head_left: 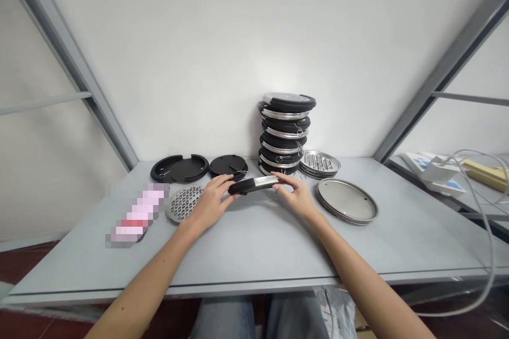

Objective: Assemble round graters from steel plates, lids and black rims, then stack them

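Observation:
Between my two hands, just above the table, a round grater disc with a black rim is held nearly edge-on. My left hand grips its black left side, with the thumb below and the fingers on top. On the silvery right edge, my right hand closes with fingers above and thumb beneath. Close by my left hand lies a perforated metal grater plate, partly covered by that hand. Behind the held disc rises a tall stack of similar black-and-silver discs, several with small wire clips.
Plain metal plates are piled at right, with grater plates behind them. Black round parts and a black disc lie at the back left. A blurred pink item lies left. White cables hang at the right.

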`<action>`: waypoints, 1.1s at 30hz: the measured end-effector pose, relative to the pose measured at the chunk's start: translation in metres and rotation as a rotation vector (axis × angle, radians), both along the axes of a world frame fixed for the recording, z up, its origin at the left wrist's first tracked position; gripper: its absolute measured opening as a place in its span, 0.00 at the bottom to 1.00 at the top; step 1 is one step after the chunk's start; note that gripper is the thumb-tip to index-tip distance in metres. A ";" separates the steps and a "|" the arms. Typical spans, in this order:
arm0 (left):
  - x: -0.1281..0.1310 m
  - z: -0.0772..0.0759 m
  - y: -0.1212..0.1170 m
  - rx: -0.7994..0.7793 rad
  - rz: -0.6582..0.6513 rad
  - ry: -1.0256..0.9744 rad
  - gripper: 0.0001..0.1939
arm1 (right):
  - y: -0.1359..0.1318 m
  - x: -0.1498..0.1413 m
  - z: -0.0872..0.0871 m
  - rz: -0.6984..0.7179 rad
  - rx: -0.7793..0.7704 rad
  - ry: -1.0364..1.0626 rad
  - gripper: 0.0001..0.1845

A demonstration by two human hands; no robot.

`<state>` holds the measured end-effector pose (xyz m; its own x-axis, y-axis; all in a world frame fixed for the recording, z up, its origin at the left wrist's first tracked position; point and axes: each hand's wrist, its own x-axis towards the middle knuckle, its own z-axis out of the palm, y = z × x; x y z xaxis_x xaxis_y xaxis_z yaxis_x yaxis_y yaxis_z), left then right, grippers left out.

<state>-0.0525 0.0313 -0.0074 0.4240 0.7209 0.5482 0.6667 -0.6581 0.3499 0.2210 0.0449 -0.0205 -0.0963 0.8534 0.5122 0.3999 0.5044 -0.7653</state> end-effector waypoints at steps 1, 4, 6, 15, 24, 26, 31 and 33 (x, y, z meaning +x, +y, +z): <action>0.000 0.000 0.000 0.013 0.002 0.010 0.13 | 0.000 0.000 0.000 0.004 0.018 -0.011 0.23; 0.001 -0.001 0.000 0.054 0.005 0.039 0.12 | -0.002 0.001 0.001 0.039 0.088 -0.041 0.29; 0.002 -0.001 -0.001 0.073 0.003 0.043 0.12 | -0.002 0.001 0.002 0.053 0.133 -0.044 0.30; 0.001 -0.001 0.000 0.018 0.018 0.001 0.16 | -0.001 0.000 0.003 0.064 0.186 0.024 0.16; -0.001 0.000 0.001 0.032 0.004 0.014 0.13 | -0.002 0.002 0.005 0.056 0.100 -0.053 0.22; 0.001 0.000 -0.001 0.056 0.007 -0.008 0.13 | -0.004 0.001 0.006 0.084 0.123 -0.081 0.24; 0.005 0.000 -0.003 0.081 0.001 -0.076 0.14 | -0.004 -0.003 0.004 0.086 0.096 -0.009 0.18; 0.005 0.000 -0.003 0.069 0.001 -0.088 0.15 | -0.002 -0.004 0.003 0.071 0.049 0.046 0.17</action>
